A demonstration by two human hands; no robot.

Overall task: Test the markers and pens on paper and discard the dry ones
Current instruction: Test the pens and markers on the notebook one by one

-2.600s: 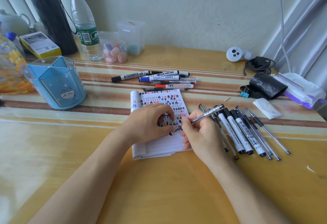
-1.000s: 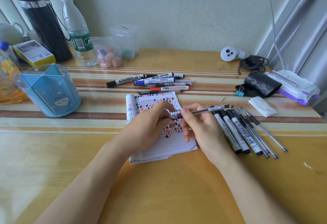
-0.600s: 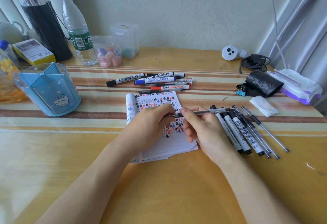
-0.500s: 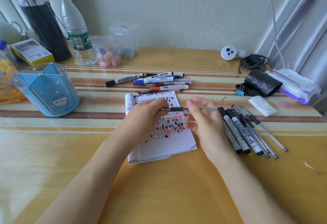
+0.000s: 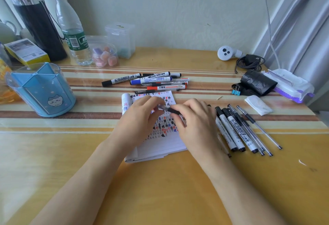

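A thin pen with a clear barrel and black grip (image 5: 168, 109) is held level above the notepad (image 5: 166, 141), which is covered in black, blue and red test marks. My left hand (image 5: 140, 118) pinches the pen's left end, where a clear cap or tip shows. My right hand (image 5: 194, 123) grips its black section; the rest of the pen is hidden under my fingers. A group of whiteboard markers and pens (image 5: 151, 82) lies beyond the pad. Another row of markers and thin pens (image 5: 240, 128) lies to the right of it.
A blue pen holder (image 5: 42, 89) stands at the left. Behind it are a black flask (image 5: 37, 22), a water bottle (image 5: 73, 29), a yellow box (image 5: 26, 51) and clear plastic boxes (image 5: 121, 39). At the right lie a black pouch (image 5: 256, 84), wipes (image 5: 290, 84) and a folded tissue (image 5: 258, 104).
My right hand stopped writing and lifted the pen level over the pad. My left hand left the page and took the pen's left end; both hands have since closed together on it.
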